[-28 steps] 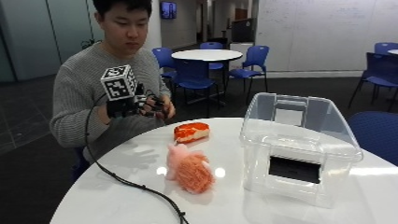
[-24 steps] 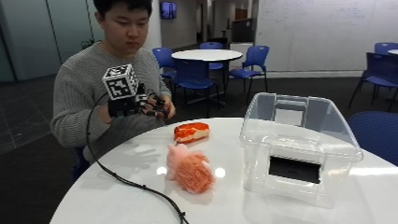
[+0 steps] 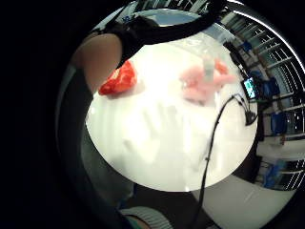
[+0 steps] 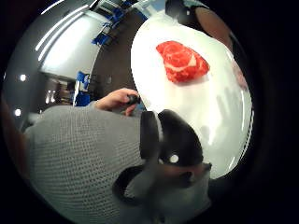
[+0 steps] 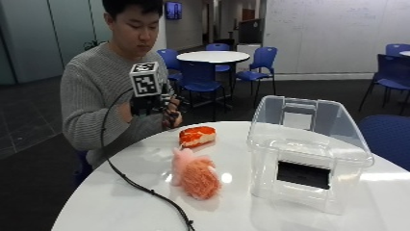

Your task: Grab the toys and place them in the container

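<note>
Sitting at the near rim of the round white table (image 5: 128,202), a person in a grey sweater holds the gloved right hand (image 5: 148,103) up in front of the chest, above the table edge; its fingers are mostly hidden, so I cannot tell how far open it is. The bare hand (image 5: 173,118) sits right beside it. A red toy (image 5: 197,136) lies on the table nearest the hands, a fuzzy pink toy (image 5: 194,174) just beyond it, and the clear plastic container (image 5: 307,154) stands off to one side. Blue chairs (image 5: 256,67) and another table (image 5: 212,56) fill the room behind.
</note>
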Motion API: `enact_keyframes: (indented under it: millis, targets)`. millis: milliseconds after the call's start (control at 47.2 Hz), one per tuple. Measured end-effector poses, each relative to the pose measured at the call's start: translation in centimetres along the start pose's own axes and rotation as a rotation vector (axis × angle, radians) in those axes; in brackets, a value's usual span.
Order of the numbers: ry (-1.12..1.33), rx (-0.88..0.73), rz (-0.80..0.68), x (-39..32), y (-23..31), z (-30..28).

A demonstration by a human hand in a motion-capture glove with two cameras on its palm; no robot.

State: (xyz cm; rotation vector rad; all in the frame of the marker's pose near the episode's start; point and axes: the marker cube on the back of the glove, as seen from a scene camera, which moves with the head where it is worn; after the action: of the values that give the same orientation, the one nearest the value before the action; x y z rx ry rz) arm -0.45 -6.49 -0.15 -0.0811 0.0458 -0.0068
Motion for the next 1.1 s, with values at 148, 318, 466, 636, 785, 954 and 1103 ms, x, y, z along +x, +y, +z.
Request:
enact_keyframes:
  millis: [148,318,466,636,785,954,1103]
  targets:
    - [0.009,-0.032,-0.024,-0.7,-7.0,-0.6]
    - [0.068,-0.078,-0.024,-1.5,-11.9,1.4]
    - [0.121,-0.233,-0.015,-2.1,-11.7,7.8]
    - [0.21,-0.326,-0.007,-1.9,-10.4,14.5]
    - [0.21,-0.273,-0.005,-2.1,-10.4,14.8]
    - [0.172,-0.151,-0.019,-2.2,-11.1,14.5]
    - [0.113,-0.085,-0.003,-2.2,-12.2,13.5]
